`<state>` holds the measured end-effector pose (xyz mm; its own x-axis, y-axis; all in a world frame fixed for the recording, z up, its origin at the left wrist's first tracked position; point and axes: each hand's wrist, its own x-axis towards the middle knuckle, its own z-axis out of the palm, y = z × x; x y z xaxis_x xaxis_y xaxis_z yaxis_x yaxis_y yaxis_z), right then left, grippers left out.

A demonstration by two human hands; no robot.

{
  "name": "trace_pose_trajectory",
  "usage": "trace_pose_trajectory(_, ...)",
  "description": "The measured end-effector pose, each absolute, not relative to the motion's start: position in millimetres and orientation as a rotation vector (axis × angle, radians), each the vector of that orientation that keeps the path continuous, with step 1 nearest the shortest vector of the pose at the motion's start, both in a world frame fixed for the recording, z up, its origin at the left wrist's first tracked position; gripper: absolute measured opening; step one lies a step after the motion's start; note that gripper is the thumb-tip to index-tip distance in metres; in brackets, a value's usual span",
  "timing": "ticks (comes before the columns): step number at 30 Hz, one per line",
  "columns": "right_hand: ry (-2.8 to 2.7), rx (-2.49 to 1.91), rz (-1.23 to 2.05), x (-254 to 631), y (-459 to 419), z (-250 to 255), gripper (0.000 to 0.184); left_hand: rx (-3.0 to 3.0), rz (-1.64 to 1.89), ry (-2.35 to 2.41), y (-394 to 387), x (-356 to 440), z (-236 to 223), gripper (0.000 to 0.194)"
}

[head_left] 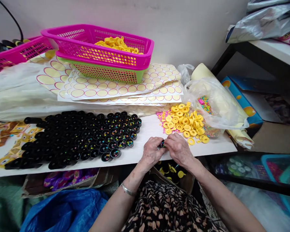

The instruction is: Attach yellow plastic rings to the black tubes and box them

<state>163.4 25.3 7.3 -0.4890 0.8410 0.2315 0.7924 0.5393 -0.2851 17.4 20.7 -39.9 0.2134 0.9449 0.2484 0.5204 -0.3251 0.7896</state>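
Observation:
Between my two hands, over the table's front edge, is a small black cup [162, 144] with coloured bits inside. My left hand [151, 149] is closed on its left side. My right hand [179, 147] presses its fingers together at the cup's right rim; whether they also hold a small part is hidden. Just beyond my right hand lies a heap of yellow plastic rings [183, 120], with pink beads [162, 116] scattered at its left. To the left of my hands stand many black cups [100, 141] in close rows, several with coloured beads in them.
A pink basket [145, 61] of yellow rings sits in a green basket [103, 71] on sheets of round stickers [159, 77]. A plastic bag [217, 100] with beads lies at the right. Below the table are a box of yellow-and-black pieces [181, 174] and a blue bag [65, 209].

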Motion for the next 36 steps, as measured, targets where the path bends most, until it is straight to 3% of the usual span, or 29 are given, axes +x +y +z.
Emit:
trace_pose_trajectory(12,-2.694,-1.346,0.064,148.8,28.5,19.2,0.017,1.932,1.014,1.328,20.9,18.1,-39.1,0.011)
trace_pose_trajectory(21,-1.957,-1.252,0.694,181.6,21.8,-3.4,0.011,1.937,1.028,1.373,21.5,18.8,-44.3,0.022)
trace_pose_trajectory(24,-1.869,-1.405,0.538,191.3,13.7,-12.8,0.011,1.942,1.031,1.377,21.6,19.0,-43.7,0.023)
trace_pose_trajectory(30,-2.250,-1.729,0.141,181.8,3.4,-10.2,0.013,1.947,1.022,1.411,22.1,19.4,-41.7,0.027)
trace_pose_trajectory(36,-2.185,-1.747,0.144,180.9,3.9,-11.5,0.012,1.872,1.045,1.425,22.1,19.8,-45.5,0.039)
